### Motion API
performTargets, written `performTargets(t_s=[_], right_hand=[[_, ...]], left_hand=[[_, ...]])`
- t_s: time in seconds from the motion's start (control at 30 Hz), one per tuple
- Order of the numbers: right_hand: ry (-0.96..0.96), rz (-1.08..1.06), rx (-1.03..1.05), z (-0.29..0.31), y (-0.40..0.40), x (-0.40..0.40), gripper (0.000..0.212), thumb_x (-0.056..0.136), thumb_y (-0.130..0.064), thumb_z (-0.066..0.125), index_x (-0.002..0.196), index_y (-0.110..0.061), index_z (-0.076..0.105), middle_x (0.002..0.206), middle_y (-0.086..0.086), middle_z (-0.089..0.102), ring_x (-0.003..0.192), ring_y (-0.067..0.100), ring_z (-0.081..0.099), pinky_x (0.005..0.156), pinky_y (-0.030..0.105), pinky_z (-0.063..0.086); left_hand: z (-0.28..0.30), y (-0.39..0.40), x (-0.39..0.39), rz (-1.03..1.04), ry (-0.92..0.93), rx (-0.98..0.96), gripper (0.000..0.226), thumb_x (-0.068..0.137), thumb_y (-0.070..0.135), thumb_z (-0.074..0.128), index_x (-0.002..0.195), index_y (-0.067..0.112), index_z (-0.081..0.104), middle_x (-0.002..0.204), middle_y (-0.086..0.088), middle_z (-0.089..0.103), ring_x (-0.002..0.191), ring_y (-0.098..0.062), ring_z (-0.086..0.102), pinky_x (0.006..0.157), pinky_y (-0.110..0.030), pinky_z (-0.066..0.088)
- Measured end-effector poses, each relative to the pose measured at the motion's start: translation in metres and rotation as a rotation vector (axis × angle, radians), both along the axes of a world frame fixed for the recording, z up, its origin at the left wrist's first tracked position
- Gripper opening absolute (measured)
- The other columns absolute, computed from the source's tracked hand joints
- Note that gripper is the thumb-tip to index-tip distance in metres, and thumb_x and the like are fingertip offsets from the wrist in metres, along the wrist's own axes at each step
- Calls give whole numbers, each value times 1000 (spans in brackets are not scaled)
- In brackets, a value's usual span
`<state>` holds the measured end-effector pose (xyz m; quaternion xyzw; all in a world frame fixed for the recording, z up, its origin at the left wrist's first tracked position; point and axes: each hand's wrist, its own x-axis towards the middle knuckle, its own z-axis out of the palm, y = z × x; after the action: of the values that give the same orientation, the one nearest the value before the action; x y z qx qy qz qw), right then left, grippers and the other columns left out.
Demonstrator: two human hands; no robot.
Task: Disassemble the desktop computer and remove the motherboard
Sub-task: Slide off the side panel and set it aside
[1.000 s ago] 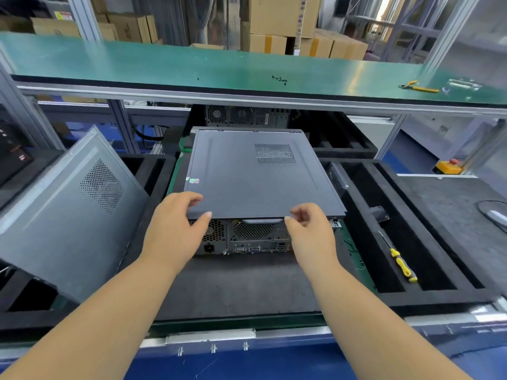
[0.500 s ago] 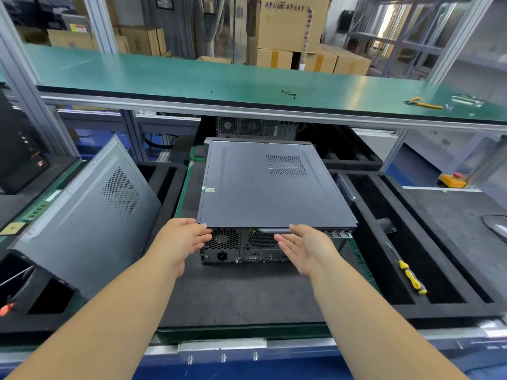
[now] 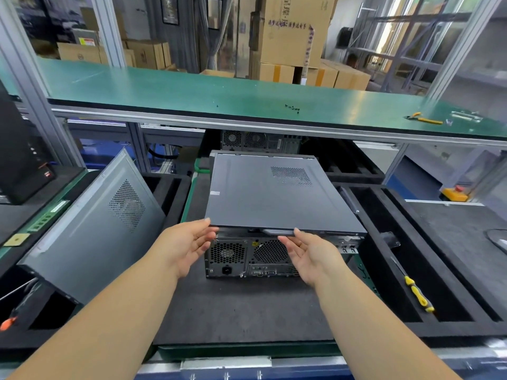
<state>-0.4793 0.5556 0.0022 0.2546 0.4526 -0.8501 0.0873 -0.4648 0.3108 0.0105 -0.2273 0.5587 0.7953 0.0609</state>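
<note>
A: Where's the computer (image 3: pixel 251 256)?

B: Lying flat on the dark mat (image 3: pixel 241 308) in the middle of the desk, rear ports facing the person. Its cover (image 3: pixel 271 193) sits on top, and the near edge looks raised a little off the chassis.

A: And the hands?

B: Both spread, palms turned inward and up. The left hand (image 3: pixel 189 242) has its fingertips at the cover's near left corner; the right hand (image 3: pixel 310 253) touches under the near edge by the pale grip. Neither is curled round anything.

A: How will that cover handle?

B: I'd judge it a thin steel sheet: stiff, fairly light, smooth, with hard edges. Best held by the two side edges or the near lip, kept level so it doesn't snag.

A: The chassis?

B: Heavier, probably. The motherboard inside isn't visible; it will want careful handling by its edges. A screwdriver (image 3: pixel 418 293) lies in the tray (image 3: pixel 466 325) toward the right edge.
</note>
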Motion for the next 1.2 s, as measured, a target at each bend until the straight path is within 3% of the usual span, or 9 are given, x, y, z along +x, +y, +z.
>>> performTargets(t_s=[0.13, 0.2, 0.33, 0.4, 0.63, 0.9, 1.0, 1.1, 1.2], right_hand=[[77, -12, -61, 8, -2, -5, 30, 88, -21, 71, 113, -9, 59, 110, 13, 64, 79, 27, 74, 48, 21, 50], [90, 1, -87, 11, -4, -9, 25, 88, -23, 71, 107, -11, 62, 101, 9, 70, 69, 22, 72, 44, 20, 45], [126, 21, -108, 14, -5, -18, 4, 90, -15, 64, 92, -13, 62, 73, 2, 70, 55, 13, 60, 44, 18, 37], [131, 27, -120, 16, -4, -20, 5, 91, -11, 62, 86, -12, 60, 67, 1, 67, 53, 11, 56, 45, 18, 36], [156, -4, -146, 23, 1, -15, 13, 89, -4, 59, 78, -10, 60, 64, 0, 63, 54, 10, 49, 44, 15, 38], [247, -179, -79, 36, 28, 4, 21, 87, 1, 54, 71, -12, 58, 61, -2, 63, 50, 8, 60, 42, 17, 42], [287, -241, -52, 43, 53, 11, 19, 88, -3, 55, 73, -14, 58, 66, -2, 65, 59, 10, 64, 51, 19, 50], [350, -281, -68, 52, 86, 19, 5, 92, -16, 61, 92, -14, 65, 92, 4, 73, 85, 19, 70, 79, 31, 56], [368, -314, -95, 60, 127, 24, 8, 91, -7, 59, 97, -8, 65, 94, 8, 74, 86, 21, 71, 85, 34, 58]], left_hand=[[9, 2, -12, -5, 38, 41, 16, 89, 17, 66, 104, 11, 64, 70, 2, 71, 61, -6, 65, 54, -19, 53], [12, 3, -17, 13, 53, 55, 13, 90, 12, 64, 103, 12, 63, 65, 2, 70, 57, -6, 63, 50, -18, 52], [14, 4, -21, 10, 87, 78, 9, 90, 9, 63, 99, 11, 63, 62, 3, 69, 51, -3, 61, 47, -17, 50], [14, 4, -21, 11, 102, 74, 8, 89, 9, 64, 98, 11, 64, 63, 2, 70, 52, -3, 60, 47, -16, 50], [9, 4, -14, -6, 144, 95, 13, 89, 7, 64, 102, 11, 62, 67, 3, 70, 54, -4, 61, 49, -16, 51], [14, 32, -5, -164, 253, 20, 16, 94, 9, 57, 98, 17, 71, 75, 10, 69, 61, -2, 59, 58, -14, 52], [20, 57, -6, -233, 259, 43, 18, 95, 8, 56, 96, 16, 71, 74, 11, 69, 62, -1, 58, 58, -12, 51], [25, 89, -8, -287, 251, 97, 20, 94, 6, 55, 92, 17, 71, 74, 11, 70, 59, 0, 57, 54, -10, 50], [28, 127, -10, -330, 259, 122, 20, 94, 6, 55, 93, 16, 72, 77, 8, 71, 59, 0, 59, 53, -11, 50]])
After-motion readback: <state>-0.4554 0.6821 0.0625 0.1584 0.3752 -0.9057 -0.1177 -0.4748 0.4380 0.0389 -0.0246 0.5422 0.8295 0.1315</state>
